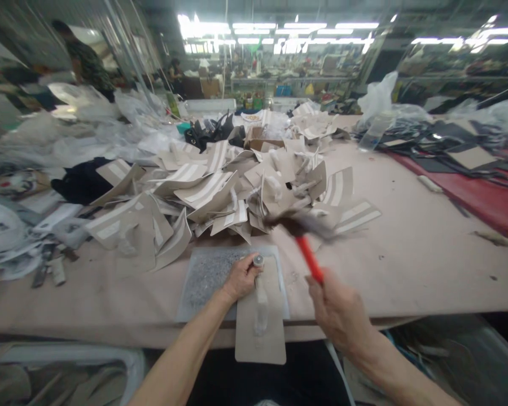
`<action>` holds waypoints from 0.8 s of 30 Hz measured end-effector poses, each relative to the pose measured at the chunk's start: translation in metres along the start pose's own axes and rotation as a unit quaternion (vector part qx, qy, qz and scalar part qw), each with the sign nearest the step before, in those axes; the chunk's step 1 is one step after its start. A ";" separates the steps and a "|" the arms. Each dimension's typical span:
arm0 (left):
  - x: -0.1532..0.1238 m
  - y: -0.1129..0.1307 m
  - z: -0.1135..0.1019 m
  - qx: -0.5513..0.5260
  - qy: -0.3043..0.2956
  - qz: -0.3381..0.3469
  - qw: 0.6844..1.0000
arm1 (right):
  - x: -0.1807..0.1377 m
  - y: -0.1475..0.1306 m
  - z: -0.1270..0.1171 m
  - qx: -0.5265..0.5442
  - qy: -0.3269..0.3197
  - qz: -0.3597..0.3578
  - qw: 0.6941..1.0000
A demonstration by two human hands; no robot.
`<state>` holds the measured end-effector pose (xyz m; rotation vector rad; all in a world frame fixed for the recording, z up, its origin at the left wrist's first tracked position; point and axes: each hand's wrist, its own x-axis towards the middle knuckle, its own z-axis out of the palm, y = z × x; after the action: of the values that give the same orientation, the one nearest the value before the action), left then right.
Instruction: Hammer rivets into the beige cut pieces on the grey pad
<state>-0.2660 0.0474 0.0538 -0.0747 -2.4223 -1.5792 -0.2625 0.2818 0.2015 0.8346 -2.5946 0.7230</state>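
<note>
My right hand (341, 313) is closed around the red handle of a hammer (309, 254), raised over the table and blurred by motion. The fingers of my left hand (240, 277) pinch a short metal punch (258, 261) with a round top. Below it lies a beige panel (260, 344) with rounded corners, its near end sticking out past the table edge. A strap wrapped in clear plastic (261, 307) runs along the panel's middle. Panel and punch are over a worn grey pad (205, 282). The punch's lower end is hidden.
A heap of beige panels (207, 189) with pale stripes spreads behind the pad. Plastic bags (97, 129) and tools (51, 265) lie left; dark pieces (444, 146) rest on red material (469, 192) right. A grey bin (131, 361) stands below the table at left. A person (87, 62) is far left.
</note>
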 end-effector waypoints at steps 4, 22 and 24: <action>-0.001 -0.002 0.001 0.020 -0.005 -0.003 1.000 | -0.010 0.015 0.016 -0.089 -0.237 -0.003 0.967; -0.001 0.001 0.002 -0.040 -0.003 -0.019 0.999 | -0.028 0.032 0.065 -0.055 -0.153 -0.073 0.984; -0.001 0.003 0.004 -0.052 0.004 -0.023 0.998 | -0.026 0.005 0.072 -0.024 -0.217 -0.176 0.960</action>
<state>-0.2650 0.0521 0.0550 -0.0321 -2.3516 -1.7214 -0.2561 0.2572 0.1287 1.5367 -2.6918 0.4045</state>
